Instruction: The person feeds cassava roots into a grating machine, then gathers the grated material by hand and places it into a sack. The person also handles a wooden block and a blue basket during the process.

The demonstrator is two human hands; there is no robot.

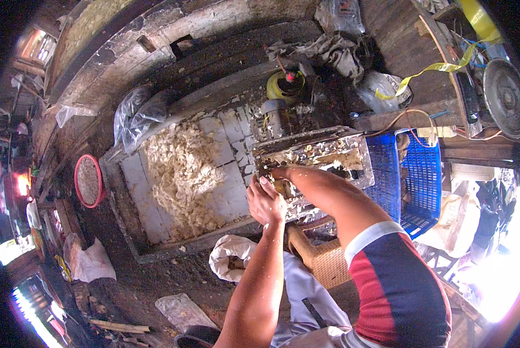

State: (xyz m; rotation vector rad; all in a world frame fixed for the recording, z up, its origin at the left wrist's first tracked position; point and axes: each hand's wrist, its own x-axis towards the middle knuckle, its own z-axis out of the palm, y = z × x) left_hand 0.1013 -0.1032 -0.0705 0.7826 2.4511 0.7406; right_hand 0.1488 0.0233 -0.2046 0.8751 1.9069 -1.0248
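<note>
My left hand (266, 202) is at the left end of a worn machine frame (366, 167), its fingers bent against the edge; whether it holds anything is hidden. Reaching in over the same frame, my right hand (281, 173) is mostly covered by the left hand and the frame's parts. Pale shredded flakes cling to the frame and to my forearms. To the left, a heap of pale flakes (184, 174) lies in a tiled trough (133, 237). Behind the frame sits a grey motor (275, 114).
Blue plastic crates (421, 182) stand right of the frame. A woven stool (325, 261) and a white sack (229, 256) are near my legs. A red basin (88, 180) is beyond the trough's left end. A yellow container (286, 87) stands behind the motor.
</note>
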